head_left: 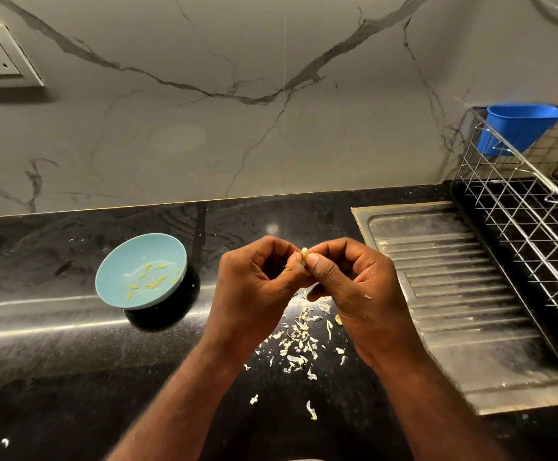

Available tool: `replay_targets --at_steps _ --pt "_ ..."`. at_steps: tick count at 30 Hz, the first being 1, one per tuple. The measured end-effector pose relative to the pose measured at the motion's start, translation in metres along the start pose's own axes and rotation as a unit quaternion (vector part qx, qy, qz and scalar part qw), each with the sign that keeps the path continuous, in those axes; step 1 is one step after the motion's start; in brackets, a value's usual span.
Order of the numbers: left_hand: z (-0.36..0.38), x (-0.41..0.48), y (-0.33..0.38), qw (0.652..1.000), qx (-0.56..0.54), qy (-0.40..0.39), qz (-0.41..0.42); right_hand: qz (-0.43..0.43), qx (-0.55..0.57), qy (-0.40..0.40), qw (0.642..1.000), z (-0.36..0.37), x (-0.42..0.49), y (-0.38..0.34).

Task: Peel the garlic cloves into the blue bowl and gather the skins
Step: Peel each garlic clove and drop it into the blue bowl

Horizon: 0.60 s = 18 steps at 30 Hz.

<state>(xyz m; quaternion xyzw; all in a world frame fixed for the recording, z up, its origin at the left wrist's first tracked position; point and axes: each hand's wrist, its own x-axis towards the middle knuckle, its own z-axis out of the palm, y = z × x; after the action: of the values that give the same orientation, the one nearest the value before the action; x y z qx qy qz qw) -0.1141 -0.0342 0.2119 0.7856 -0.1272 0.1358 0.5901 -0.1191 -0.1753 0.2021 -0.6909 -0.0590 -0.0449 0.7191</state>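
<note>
Both hands meet above the black stone countertop (54,361). The left hand (254,277) and the right hand (354,284) have their fingers curled inward, and the thumbs and forefingers pinch one small pale garlic clove (303,252) between them. Only the clove's tip shows; the rest is covered by the fingertips, so whether skin remains on it cannot be told.

The shallow light blue bowl (121,261) stands to the left of the hands, well apart from them, with a few small yellowish peeled cloves (153,282) lying in its bottom. They are too small to count surely.

Thin whitish garlic skins (299,347) lie scattered on the countertop below and between the wrists; part of the heap is hidden under the right hand, and what may be another clove (338,319) shows at its edge.

To the right lies a ridged steel drainboard (454,294), and beyond it a wire dish rack (520,211), cut off by the frame, with a bright blue plastic tub (517,131) hanging on it.
</note>
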Motion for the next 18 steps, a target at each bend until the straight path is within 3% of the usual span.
replay_targets --at_steps 7,18 --pt "0.0021 -0.0029 -0.0011 1.000 0.010 0.012 -0.009 -0.024 -0.028 0.002 0.999 -0.0009 -0.0007 0.0014" --pt "0.0040 -0.0055 0.0031 0.999 -0.047 0.007 0.003 0.040 0.101 0.001 0.994 -0.0031 0.0031 -0.0010"
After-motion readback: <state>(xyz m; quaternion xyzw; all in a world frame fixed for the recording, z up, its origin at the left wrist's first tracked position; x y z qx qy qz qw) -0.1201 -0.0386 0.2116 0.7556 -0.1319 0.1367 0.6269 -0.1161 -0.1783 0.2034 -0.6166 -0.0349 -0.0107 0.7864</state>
